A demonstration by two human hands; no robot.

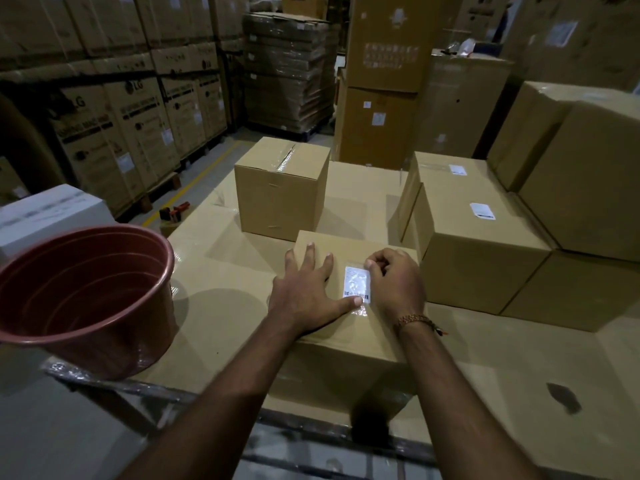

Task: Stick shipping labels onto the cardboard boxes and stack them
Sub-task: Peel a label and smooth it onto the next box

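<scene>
White label (pixel 356 285) under both hands

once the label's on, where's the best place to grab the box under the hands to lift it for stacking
Probably by its two opposite side walls, low down, one hand from the left and one from the right. The box is wide with flat, sealed faces and no handles, so one hand cannot span it. Its left side is free; the labelled box sits close on the right. Keep palms off the label.
</scene>
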